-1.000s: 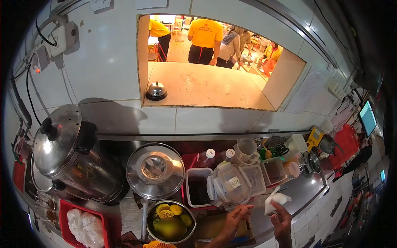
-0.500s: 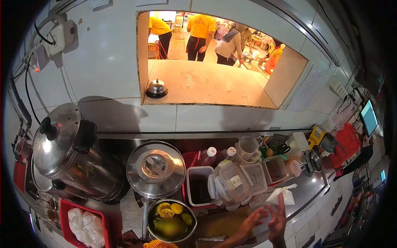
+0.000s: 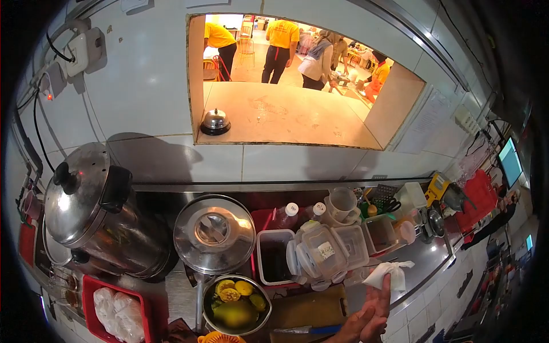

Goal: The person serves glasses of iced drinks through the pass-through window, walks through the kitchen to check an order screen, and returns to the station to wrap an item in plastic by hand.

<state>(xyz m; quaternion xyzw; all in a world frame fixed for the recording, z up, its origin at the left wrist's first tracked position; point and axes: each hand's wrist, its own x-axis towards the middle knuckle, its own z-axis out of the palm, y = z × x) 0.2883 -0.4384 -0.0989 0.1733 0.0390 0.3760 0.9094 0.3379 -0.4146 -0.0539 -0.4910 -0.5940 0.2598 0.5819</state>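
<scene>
Worktop (image 3: 178,298), left to right: urn (image 3: 108,228), lidded pot (image 3: 214,233), stacked containers (image 3: 325,251). Held packet (image 3: 397,274) right of containers; fruit bowl (image 3: 264,321) before pot.

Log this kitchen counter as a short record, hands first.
Right hand: finger raised in front of small white bag; grip unclear
Left hand: overlaps right hand in view
Cutting board: blue-handled knife at near side
Steel bowl: cut citrus inside
Red bin: pale plastic bag inside
Hatch ledge: call bell at left end
</scene>
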